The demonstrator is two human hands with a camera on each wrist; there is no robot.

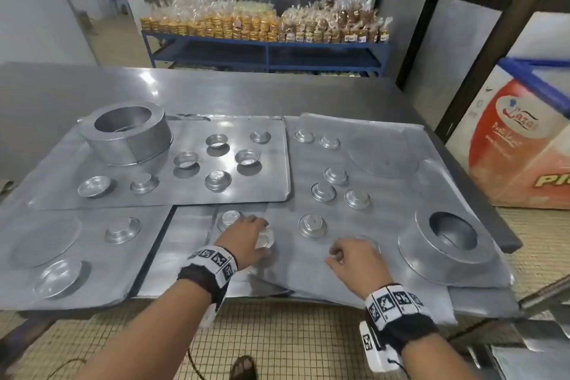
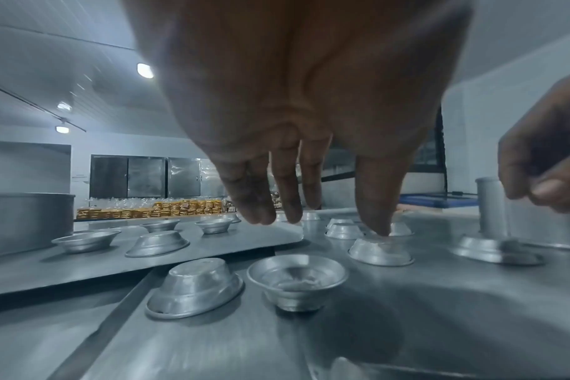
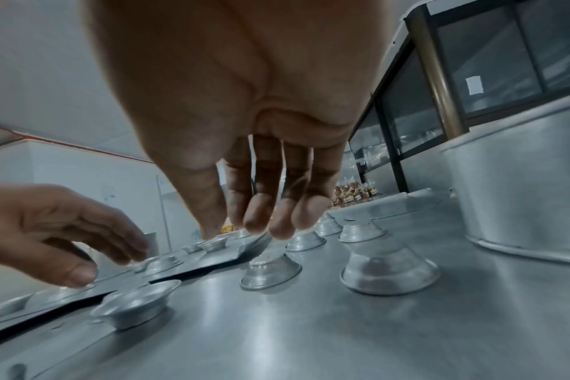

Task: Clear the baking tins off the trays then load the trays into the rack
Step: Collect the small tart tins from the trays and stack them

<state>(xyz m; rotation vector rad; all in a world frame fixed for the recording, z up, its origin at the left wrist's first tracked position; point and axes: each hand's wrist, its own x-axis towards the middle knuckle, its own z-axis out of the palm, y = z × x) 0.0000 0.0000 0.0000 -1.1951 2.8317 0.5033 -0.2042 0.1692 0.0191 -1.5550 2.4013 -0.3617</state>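
Note:
Several flat metal trays overlap on the steel table. My left hand [image 1: 246, 234] hovers with straight fingers [image 2: 261, 205] just above a small upright baking tin [image 2: 296, 277] on the near middle tray [image 1: 185, 256]; an upturned tin [image 2: 192, 288] lies beside it. My right hand [image 1: 347, 253] hangs over the right tray [image 1: 385, 268], its fingers [image 3: 257, 218] loosely bent and empty. An upturned tin [image 3: 389, 270] sits just ahead of it, another upturned tin [image 1: 313, 225] between the hands. Many more small tins dot the back-left tray [image 1: 262, 188] and right tray.
A tall round tin [image 1: 129, 139] stands on the back-left tray and a large flared mould [image 1: 450, 241] on the right tray. A cardboard box [image 1: 524, 148] sits at the right. Behind the table a blue shelf [image 1: 265, 49] holds bagged baked goods.

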